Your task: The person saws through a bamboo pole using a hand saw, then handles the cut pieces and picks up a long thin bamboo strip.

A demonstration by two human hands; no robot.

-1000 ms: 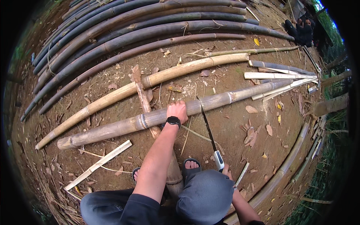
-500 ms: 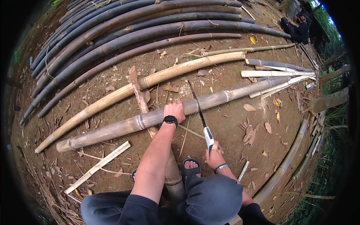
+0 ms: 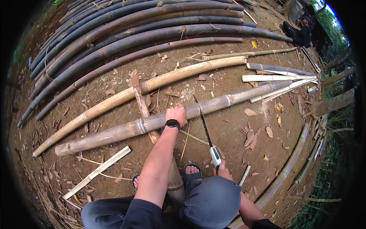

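A long brownish bamboo pole (image 3: 156,121) lies slantwise in front of me, its left part resting across a peeled wooden stick (image 3: 142,103). My left hand (image 3: 176,114), a black watch on its wrist, is closed over the top of the pole. Just right of it, the dark blade of a handsaw (image 3: 205,124) crosses the pole, its tip reaching past the far side. The saw's white and black handle sits in my right hand (image 3: 224,173), near my knee and partly hidden by it. Whether the blade has cut into the bamboo is hard to see.
Beyond the pole lies a paler bamboo pole (image 3: 110,103), and behind that a row of dark bamboo poles (image 3: 148,34). Split bamboo strips (image 3: 263,78) lie at the right. A flat strip (image 3: 97,172) is at lower left. A person (image 3: 299,32) sits at far right.
My right hand has drawn the saw back toward me, so less blade reaches past the pole. My left hand keeps its hold on the bamboo.
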